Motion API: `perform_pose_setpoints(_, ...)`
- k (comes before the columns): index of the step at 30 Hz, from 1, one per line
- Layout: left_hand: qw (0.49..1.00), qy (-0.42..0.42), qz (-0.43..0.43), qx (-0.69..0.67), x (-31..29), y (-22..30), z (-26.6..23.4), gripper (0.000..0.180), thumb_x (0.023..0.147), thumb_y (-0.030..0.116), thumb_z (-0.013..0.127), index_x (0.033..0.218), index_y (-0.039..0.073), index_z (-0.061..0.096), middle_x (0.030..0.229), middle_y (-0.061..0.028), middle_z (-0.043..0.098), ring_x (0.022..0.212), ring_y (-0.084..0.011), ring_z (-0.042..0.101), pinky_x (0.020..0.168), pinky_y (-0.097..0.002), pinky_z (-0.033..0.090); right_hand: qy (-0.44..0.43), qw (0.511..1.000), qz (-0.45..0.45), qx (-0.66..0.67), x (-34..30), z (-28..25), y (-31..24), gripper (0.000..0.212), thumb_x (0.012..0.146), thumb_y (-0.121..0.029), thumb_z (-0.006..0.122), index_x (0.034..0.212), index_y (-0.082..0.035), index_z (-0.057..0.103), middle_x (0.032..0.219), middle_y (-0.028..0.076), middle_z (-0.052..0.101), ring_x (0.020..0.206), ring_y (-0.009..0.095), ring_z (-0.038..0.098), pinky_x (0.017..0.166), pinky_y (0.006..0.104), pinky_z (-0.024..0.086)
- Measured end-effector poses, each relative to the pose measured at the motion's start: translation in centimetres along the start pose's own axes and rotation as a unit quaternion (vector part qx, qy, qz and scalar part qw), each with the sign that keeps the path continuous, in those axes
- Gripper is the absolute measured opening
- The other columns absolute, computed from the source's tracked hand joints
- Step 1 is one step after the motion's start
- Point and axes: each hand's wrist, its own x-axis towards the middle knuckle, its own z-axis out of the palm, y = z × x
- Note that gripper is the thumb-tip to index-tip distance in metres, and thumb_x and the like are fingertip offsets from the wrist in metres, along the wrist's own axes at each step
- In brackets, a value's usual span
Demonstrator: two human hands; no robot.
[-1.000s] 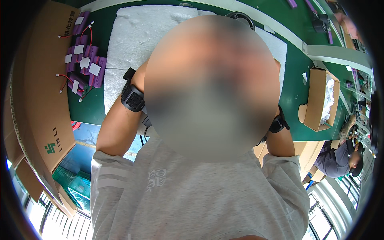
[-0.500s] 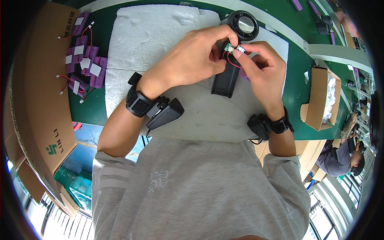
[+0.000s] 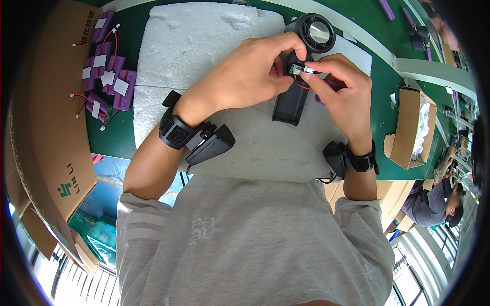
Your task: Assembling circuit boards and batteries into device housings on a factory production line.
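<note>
A black handheld fan, with a round head and an opened handle, lies in front of me. My left hand grips it by the neck, index finger and thumb curled on either side of the opening. Between the fingers, a small green circuit board with a white end sits at the upper part of the handle. My right hand pinches the board's white end between thumb and index finger. Red wire runs from the board toward a purple battery, mostly hidden under my right hand.
White foam sheets cover the green table. Several purple batteries with wired plugs lie at left beside a tall cardboard box. An open carton stands at right; a person is beyond it.
The circuit board has come lower and flatter against the handle opening. The fan and my right hand have shifted slightly right; my left hand keeps its grip.
</note>
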Motion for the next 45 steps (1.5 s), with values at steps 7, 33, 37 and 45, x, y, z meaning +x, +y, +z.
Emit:
perform_pose_setpoints(7,1.000,0.020,-0.016,0.007,0.0,0.0,0.3,0.032,0.077,-0.005,0.063,0.106,0.006,0.054,0.087,-0.0034,0.058,0.074,-0.0121,0.059,0.071,-0.0286,0.050,-0.004,0.997,-0.040,-0.062,0.0,0.3,-0.1,0.018,0.079,-0.001,0.073,0.096,-0.001,0.070,0.087,0.004,0.064,0.058,0.008,0.058,0.050,0.0207,0.044)
perform_pose_setpoints(33,0.999,0.014,0.037,-0.023,0.4,-0.8,-0.4,0.024,0.085,-0.001,0.063,0.108,0.005,0.059,0.083,-0.0056,0.064,0.073,-0.0136,0.060,0.070,-0.0278,0.050,0.079,0.989,-0.063,-0.110,-0.1,1.3,-0.5,0.015,0.079,-0.006,0.075,0.092,-0.001,0.069,0.076,0.004,0.064,0.055,0.007,0.056,0.049,0.0201,0.042)
perform_pose_setpoints(37,0.998,0.015,0.063,0.026,0.8,-0.6,-0.6,0.020,0.088,0.001,0.063,0.108,0.006,0.066,0.090,-0.0059,0.067,0.077,-0.0157,0.061,0.073,-0.0284,0.050,0.071,0.995,0.030,-0.068,-0.1,1.1,-0.4,0.016,0.081,-0.009,0.076,0.090,-0.002,0.066,0.073,0.002,0.062,0.053,0.005,0.053,0.047,0.0200,0.040)
perform_pose_setpoints(45,0.993,0.004,0.093,0.072,0.7,-0.7,-0.6,0.020,0.089,0.003,0.063,0.106,0.006,0.071,0.094,-0.0082,0.066,0.080,-0.0185,0.061,0.074,-0.0294,0.050,-0.141,0.968,0.194,0.073,-0.2,-1.3,-0.8,0.037,0.083,-0.006,0.072,0.113,-0.007,0.052,0.077,0.001,0.055,0.060,0.005,0.051,0.048,0.0209,0.037)
